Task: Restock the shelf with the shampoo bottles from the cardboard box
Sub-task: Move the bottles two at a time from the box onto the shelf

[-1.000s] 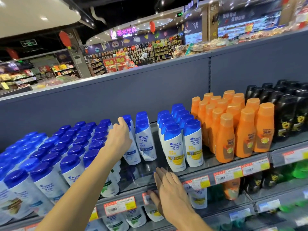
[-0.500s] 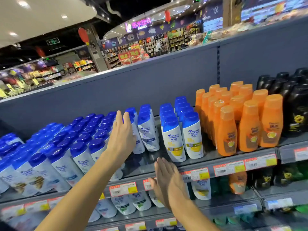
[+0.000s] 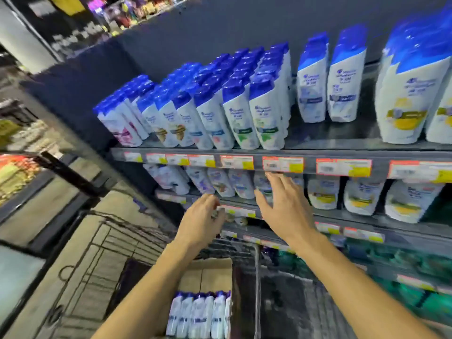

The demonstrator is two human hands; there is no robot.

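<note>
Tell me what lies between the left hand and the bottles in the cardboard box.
In the head view, only the box's open flap lies between the left hand and the shampoo bottles; both hands are empty.

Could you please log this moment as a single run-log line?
left hand: empty | right hand: empty, open | cardboard box: bottles inside | top shelf: partly stocked

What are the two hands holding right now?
Nothing. The left hand and the right hand are both empty, fingers spread, in front of the lower shelf's white shampoo bottles.

No legible text on bottles [image 3: 263, 116]
</note>
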